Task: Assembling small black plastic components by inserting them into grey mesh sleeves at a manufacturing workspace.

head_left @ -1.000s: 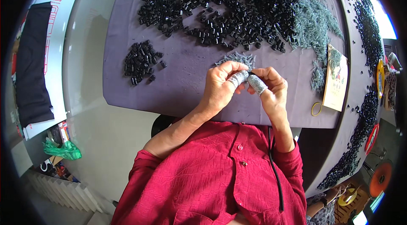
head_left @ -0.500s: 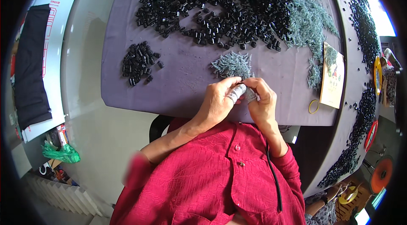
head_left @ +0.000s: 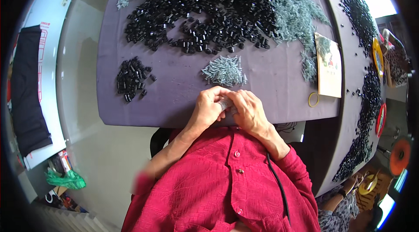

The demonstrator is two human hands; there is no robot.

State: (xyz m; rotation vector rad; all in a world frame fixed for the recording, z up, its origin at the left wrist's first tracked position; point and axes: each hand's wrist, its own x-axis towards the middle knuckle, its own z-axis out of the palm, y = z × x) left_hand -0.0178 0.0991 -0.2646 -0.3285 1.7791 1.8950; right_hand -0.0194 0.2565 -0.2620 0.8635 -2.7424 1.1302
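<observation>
My left hand and my right hand meet close to the near edge of the table, fingertips pressed together. Pale grey wrapping covers the thumbs. Whatever the fingers pinch is hidden behind them. Just beyond the hands lies a small heap of thin silvery screw-like pieces. Off to the left sits a small group of short black cylindrical pieces, apart from both hands.
A broad mass of black pieces covers the far table, beside a silvery heap. Rightward lie a printed booklet and a yellow ring. Another person's hand shows at lower right, beyond a second table.
Both hands have drawn back from the silvery heap toward my body, still together. The right hand has turned to show more of its back. The whole view has shifted slightly.
</observation>
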